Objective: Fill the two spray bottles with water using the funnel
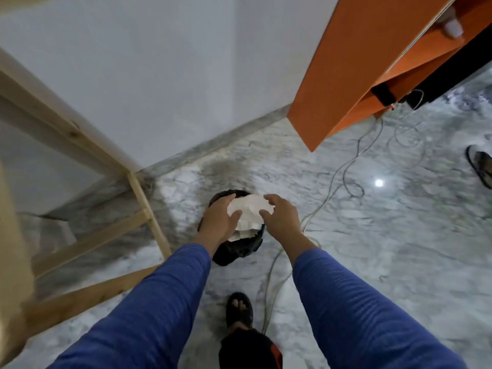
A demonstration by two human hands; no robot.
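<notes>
The person looks down at a marble floor (372, 235), both blue-sleeved arms stretched out over a black bin (234, 251) that stands on it. The left hand (218, 222) and the right hand (282, 217) meet over the mouth of the bin, with a crumpled white paper (250, 211) between them. The left fingers (235, 217) are curled onto the near edge of the paper, and the right fingers (267, 201) are spread and bent, touching its other side; whether the right hand truly grips it cannot be told through the blur. More white paper lies in the bin beneath the hands. Neither the spray bottles nor the funnel shows in this view, so their place cannot be told. A pale wooden frame (143, 209) stands to the left against the white wall, an orange cabinet (354, 75) hangs at upper right, and thin cables (346, 166) trail across the floor. A sandalled foot (239, 310) stands just below the bin.
</notes>
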